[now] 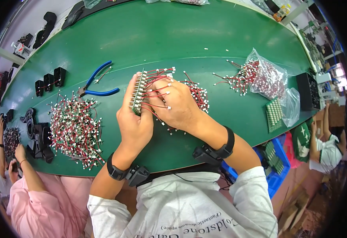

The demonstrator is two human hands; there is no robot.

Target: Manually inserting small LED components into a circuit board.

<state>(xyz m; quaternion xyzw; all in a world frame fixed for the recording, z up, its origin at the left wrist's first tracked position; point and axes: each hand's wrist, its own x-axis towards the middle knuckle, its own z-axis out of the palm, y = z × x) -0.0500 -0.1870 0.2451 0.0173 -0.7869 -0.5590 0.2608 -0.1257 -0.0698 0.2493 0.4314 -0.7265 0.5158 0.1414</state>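
Note:
My left hand (pixel 136 127) is wrapped round a narrow green circuit board panel (pixel 138 95), held on edge with a row of pins or tabs along its left side. Red-and-black connector wires (pixel 154 94) with white plugs stick out to the right of the panel. My right hand (pixel 181 105) is closed beside it, thumb and fingers pinched among those wires close to the board; its fingertips are partly hidden. Partly behind the right hand lies a pile of similar wires (pixel 199 97). A larger heap of small boards with wires (pixel 76 129) sits to the left.
Blue-handled pliers (pixel 102 92) lie behind the left heap. Small black boxes (pixel 49 82) stand farther left. At right are a clear bag of wires (pixel 266 79), a green board panel (pixel 274 115) and a black bin (pixel 308 91). A co-worker in pink (pixel 42 202) sits at left.

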